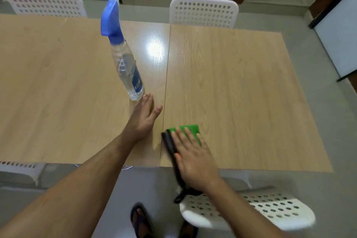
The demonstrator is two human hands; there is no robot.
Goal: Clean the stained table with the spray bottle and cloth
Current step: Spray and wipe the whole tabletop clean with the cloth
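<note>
Cloth (190,131), green and black, lower centre on table (241,92), pressed flat under right hand (193,157), fingers straight. Left hand (144,118) open, fingers extended, just beside upright spray bottle (125,60), centre-left. White chairs (204,12) around.

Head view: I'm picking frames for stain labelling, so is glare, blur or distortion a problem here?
Head view: a bright glare patch sits on the table just right of the spray bottle; wide-angle distortion bows the table edges and leans the bottle; slight motion blur softens the right hand and cloth.
</note>
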